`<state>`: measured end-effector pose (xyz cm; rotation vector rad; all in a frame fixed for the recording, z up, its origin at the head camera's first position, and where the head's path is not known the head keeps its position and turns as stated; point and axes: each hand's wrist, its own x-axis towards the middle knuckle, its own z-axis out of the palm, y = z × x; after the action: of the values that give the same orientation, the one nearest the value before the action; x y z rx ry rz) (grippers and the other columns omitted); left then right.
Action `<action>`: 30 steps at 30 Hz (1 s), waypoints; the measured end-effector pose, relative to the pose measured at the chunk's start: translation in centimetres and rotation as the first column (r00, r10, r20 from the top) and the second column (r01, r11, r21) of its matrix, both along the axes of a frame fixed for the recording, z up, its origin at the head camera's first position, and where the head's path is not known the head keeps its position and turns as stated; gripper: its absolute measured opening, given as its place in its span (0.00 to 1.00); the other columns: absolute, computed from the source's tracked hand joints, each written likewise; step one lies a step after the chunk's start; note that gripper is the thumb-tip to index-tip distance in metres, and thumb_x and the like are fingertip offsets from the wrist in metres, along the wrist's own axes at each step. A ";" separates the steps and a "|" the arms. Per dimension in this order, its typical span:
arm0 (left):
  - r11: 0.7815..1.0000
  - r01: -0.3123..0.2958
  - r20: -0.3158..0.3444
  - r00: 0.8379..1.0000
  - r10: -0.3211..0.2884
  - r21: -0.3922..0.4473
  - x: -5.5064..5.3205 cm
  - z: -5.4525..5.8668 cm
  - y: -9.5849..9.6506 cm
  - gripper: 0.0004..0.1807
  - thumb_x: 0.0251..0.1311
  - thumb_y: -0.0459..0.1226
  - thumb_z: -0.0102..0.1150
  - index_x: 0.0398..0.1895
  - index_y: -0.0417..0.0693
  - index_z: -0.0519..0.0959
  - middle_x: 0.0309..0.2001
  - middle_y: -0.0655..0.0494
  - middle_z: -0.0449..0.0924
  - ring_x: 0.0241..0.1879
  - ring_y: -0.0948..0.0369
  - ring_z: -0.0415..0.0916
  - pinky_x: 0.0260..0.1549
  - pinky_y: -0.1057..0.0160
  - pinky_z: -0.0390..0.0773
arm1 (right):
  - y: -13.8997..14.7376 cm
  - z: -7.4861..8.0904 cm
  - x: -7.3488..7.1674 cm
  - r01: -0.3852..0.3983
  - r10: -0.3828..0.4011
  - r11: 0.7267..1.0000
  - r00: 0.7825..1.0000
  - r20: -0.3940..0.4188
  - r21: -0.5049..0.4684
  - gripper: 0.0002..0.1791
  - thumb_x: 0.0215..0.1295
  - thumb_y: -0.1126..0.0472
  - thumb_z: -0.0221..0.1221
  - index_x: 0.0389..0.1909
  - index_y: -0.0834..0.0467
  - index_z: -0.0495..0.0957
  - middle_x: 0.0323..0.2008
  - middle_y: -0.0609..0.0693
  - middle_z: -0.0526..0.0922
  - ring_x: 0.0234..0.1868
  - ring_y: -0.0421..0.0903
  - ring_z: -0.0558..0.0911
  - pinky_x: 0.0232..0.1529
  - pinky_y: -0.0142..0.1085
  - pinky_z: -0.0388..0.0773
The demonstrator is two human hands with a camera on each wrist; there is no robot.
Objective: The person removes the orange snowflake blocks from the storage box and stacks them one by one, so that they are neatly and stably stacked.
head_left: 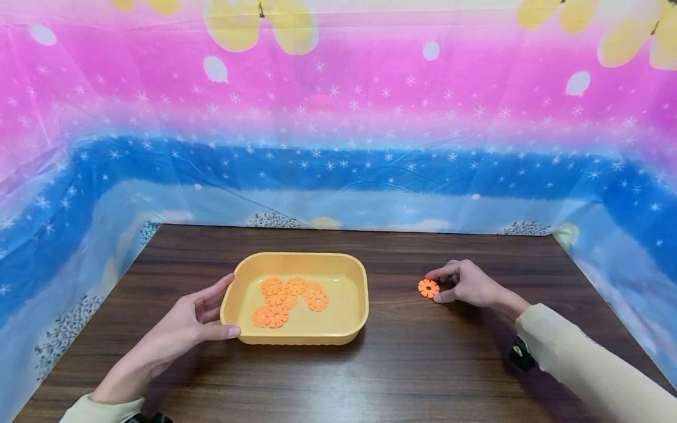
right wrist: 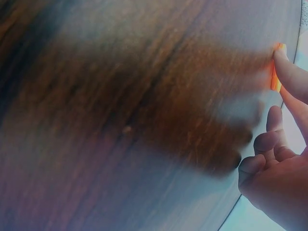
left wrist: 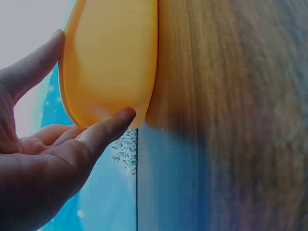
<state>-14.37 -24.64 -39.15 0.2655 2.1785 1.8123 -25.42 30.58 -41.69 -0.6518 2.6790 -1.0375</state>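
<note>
A yellow plastic basin (head_left: 296, 339) stands on the table, several orange notched discs (head_left: 276, 316) lying in it, some overlapping. My left hand (head_left: 182, 323) holds the basin's left end, thumb at the near corner and fingers along the far side. In the left wrist view, the fingertips (left wrist: 126, 114) touch the basin's outer wall (left wrist: 113, 62). To the right of the basin, my right hand (head_left: 471, 285) pinches one orange notched disc (head_left: 422, 288) between thumb and fingertips. The right wrist view shows this disc (right wrist: 275, 79) edge-on, close over the table, with the other fingers loosely curled.
The dark wood-grain table (head_left: 328, 382) extends around the basin on all sides. A pink and blue snowflake-printed cloth (head_left: 338, 129) hangs behind the table and along both sides.
</note>
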 end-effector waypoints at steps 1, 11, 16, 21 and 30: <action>1.000 0.001 -0.002 1.000 -0.001 0.001 0.0 0.0 0.0 0.56 0.62 0.29 0.74 0.86 0.42 0.47 0.83 0.38 0.49 0.73 0.39 0.64 0.54 0.65 0.79 | 0.0 0.0 0.0 0.001 -0.001 1.000 1.000 -0.001 0.000 0.23 0.60 0.64 0.77 0.57 0.62 0.87 0.47 0.54 0.83 0.42 0.52 0.71 0.39 0.40 0.64; 1.000 0.001 0.012 1.000 -0.001 0.013 0.0 0.1 0.1 0.57 0.62 0.29 0.74 0.86 0.41 0.46 0.83 0.37 0.48 0.73 0.38 0.64 0.53 0.63 0.80 | 0.0 -0.1 -0.1 0.001 -0.001 1.000 1.000 0.001 -0.001 0.23 0.60 0.64 0.77 0.57 0.62 0.88 0.46 0.53 0.82 0.42 0.52 0.72 0.39 0.40 0.64; 1.000 0.003 0.020 1.000 -0.004 0.019 0.0 0.1 0.1 0.57 0.62 0.29 0.74 0.86 0.42 0.46 0.83 0.37 0.48 0.73 0.38 0.63 0.54 0.63 0.80 | 0.0 -0.2 -0.1 -0.008 0.008 1.000 1.000 -0.005 0.004 0.23 0.60 0.63 0.77 0.57 0.62 0.87 0.46 0.53 0.82 0.42 0.52 0.72 0.39 0.40 0.64; 1.000 0.012 0.005 1.000 -0.012 0.022 0.1 0.0 0.0 0.57 0.62 0.29 0.74 0.86 0.42 0.46 0.82 0.37 0.50 0.73 0.39 0.64 0.53 0.63 0.80 | -0.1 -0.2 -0.1 0.003 -0.003 1.000 1.000 0.006 0.004 0.24 0.59 0.63 0.77 0.57 0.62 0.87 0.47 0.53 0.83 0.43 0.52 0.73 0.40 0.40 0.65; 0.999 0.017 -0.006 1.000 -0.017 0.027 0.1 -0.1 -0.1 0.57 0.61 0.29 0.74 0.86 0.43 0.46 0.82 0.37 0.51 0.73 0.39 0.64 0.54 0.64 0.80 | -0.1 -0.2 -0.2 0.008 -0.008 1.000 1.000 0.014 0.000 0.24 0.59 0.64 0.77 0.57 0.62 0.87 0.48 0.54 0.83 0.43 0.52 0.73 0.40 0.41 0.66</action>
<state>-14.24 -24.75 -39.30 0.2952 2.1504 1.8350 -25.58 30.44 -41.88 -0.6322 2.6715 -1.0397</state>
